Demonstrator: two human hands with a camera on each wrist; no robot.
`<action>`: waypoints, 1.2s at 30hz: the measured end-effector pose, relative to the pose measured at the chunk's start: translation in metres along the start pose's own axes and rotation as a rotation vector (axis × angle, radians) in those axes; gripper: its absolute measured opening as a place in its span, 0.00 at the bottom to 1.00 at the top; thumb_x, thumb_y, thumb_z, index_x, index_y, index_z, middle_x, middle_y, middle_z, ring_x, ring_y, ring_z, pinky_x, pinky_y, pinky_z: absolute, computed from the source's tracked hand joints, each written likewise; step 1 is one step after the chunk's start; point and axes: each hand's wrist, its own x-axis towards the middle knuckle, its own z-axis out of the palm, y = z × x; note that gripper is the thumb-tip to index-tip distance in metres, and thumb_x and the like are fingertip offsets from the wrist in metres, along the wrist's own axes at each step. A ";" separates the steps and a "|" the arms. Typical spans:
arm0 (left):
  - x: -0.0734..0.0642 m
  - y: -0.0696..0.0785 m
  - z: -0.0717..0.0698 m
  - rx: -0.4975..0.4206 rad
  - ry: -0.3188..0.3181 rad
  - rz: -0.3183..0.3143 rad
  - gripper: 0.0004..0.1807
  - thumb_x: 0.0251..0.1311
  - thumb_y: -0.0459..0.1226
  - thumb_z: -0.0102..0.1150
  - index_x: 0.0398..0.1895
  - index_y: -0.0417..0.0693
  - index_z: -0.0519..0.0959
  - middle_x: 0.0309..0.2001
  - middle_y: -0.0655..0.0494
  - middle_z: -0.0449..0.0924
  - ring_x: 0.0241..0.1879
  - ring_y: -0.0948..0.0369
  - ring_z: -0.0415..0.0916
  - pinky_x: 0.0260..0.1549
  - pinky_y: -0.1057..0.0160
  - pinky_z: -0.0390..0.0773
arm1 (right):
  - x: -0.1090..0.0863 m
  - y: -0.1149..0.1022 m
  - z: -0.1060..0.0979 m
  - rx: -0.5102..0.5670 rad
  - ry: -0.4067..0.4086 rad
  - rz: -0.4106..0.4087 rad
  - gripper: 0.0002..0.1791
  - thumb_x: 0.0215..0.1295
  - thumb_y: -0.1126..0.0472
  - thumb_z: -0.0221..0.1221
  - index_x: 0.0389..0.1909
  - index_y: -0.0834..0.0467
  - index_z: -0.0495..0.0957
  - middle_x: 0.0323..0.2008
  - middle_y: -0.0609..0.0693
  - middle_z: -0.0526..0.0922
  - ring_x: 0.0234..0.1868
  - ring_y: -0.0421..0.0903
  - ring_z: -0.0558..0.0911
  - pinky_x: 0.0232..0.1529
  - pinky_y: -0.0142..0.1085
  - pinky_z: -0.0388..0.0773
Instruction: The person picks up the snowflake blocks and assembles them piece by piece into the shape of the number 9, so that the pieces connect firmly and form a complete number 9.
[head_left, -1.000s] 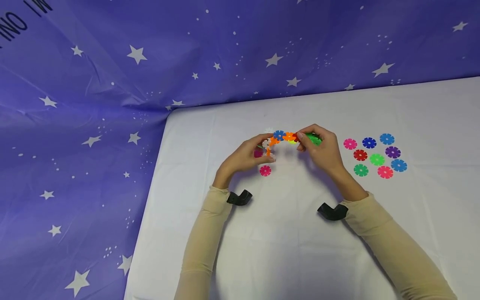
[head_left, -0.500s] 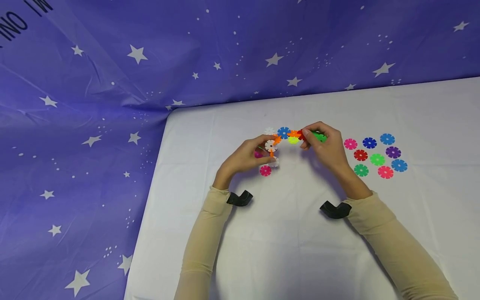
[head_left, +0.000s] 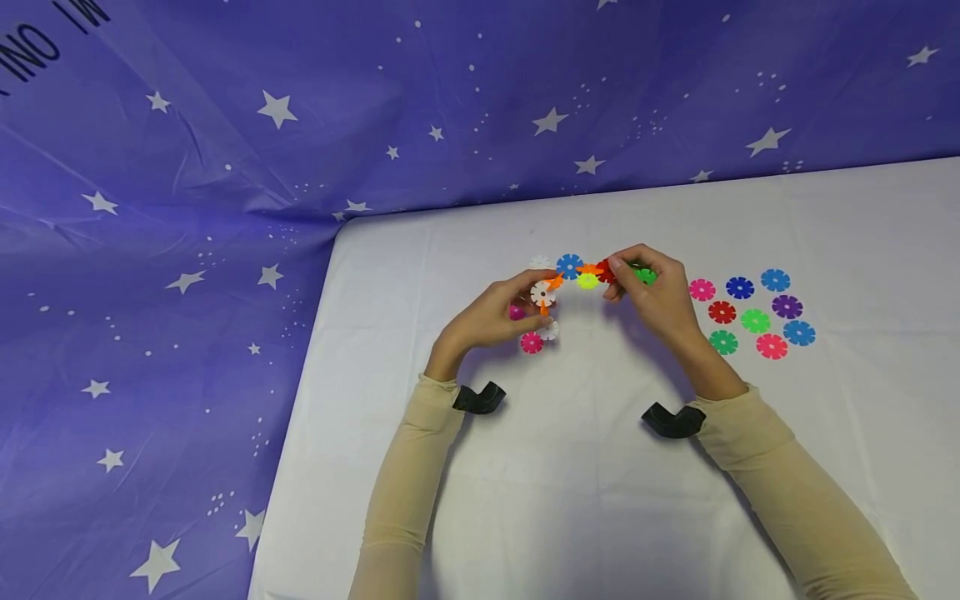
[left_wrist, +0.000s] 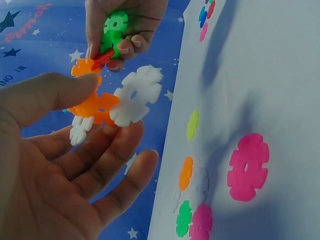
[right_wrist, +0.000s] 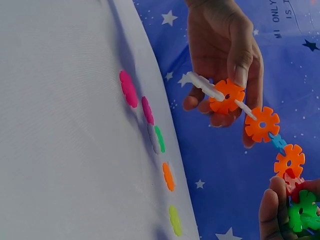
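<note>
A chain of interlocking snowflake discs hangs above the table between both hands. My left hand [head_left: 495,312] pinches an orange disc [right_wrist: 227,96] at the chain's left end between thumb and fingers. A white disc [left_wrist: 137,95] is slotted onto that piece and sticks out. From there the chain runs through another white disc [head_left: 542,293], an orange disc [right_wrist: 262,125], a blue disc [head_left: 570,267] and a further orange disc [right_wrist: 289,162]. At the other end my right hand [head_left: 652,292] pinches the red disc [head_left: 606,271]; joined green discs [right_wrist: 302,210] lie within its fingers, partly hidden.
Several loose discs, among them a purple disc [head_left: 787,306], lie on the white-covered table [head_left: 570,467] to the right. Under the hands lie more, including a pink disc [left_wrist: 248,167] and a yellow disc [head_left: 587,282]. A starry purple cloth [head_left: 450,100] borders the table.
My right hand has shifted slightly right, drawing the chain with it. The blue disc now sits farther right, and more of the white disc by my left hand shows. The left hand has barely moved.
</note>
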 end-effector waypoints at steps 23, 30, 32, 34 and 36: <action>0.001 0.012 0.003 -0.015 0.077 0.000 0.36 0.64 0.41 0.62 0.73 0.45 0.60 0.62 0.47 0.73 0.52 0.57 0.74 0.56 0.62 0.73 | -0.001 -0.002 0.002 0.003 -0.044 0.018 0.14 0.72 0.60 0.56 0.43 0.70 0.78 0.24 0.46 0.82 0.23 0.41 0.82 0.31 0.28 0.81; 0.002 0.015 0.005 -0.063 0.123 0.084 0.36 0.65 0.38 0.60 0.74 0.47 0.58 0.45 0.48 0.80 0.37 0.61 0.73 0.38 0.66 0.71 | 0.000 0.000 0.002 0.039 -0.063 0.023 0.15 0.72 0.60 0.55 0.41 0.71 0.77 0.23 0.46 0.82 0.22 0.41 0.83 0.30 0.30 0.81; 0.001 0.016 0.005 -0.059 0.130 0.095 0.36 0.65 0.37 0.61 0.74 0.46 0.58 0.43 0.51 0.79 0.35 0.62 0.71 0.35 0.66 0.68 | 0.000 -0.001 0.002 0.036 -0.069 0.026 0.15 0.72 0.59 0.55 0.41 0.71 0.77 0.23 0.45 0.82 0.22 0.41 0.83 0.30 0.29 0.81; 0.002 0.016 0.005 -0.064 0.134 0.104 0.36 0.65 0.37 0.61 0.74 0.45 0.59 0.42 0.52 0.79 0.34 0.62 0.70 0.33 0.66 0.67 | -0.001 -0.001 0.002 0.033 -0.074 0.030 0.15 0.72 0.59 0.55 0.41 0.71 0.77 0.23 0.46 0.81 0.22 0.41 0.83 0.30 0.29 0.81; 0.001 0.017 0.005 -0.070 0.132 0.107 0.35 0.65 0.37 0.60 0.74 0.46 0.59 0.42 0.53 0.79 0.33 0.62 0.68 0.32 0.65 0.65 | -0.001 -0.002 0.002 0.028 -0.077 0.029 0.15 0.73 0.59 0.55 0.41 0.71 0.77 0.22 0.48 0.81 0.21 0.41 0.83 0.30 0.29 0.81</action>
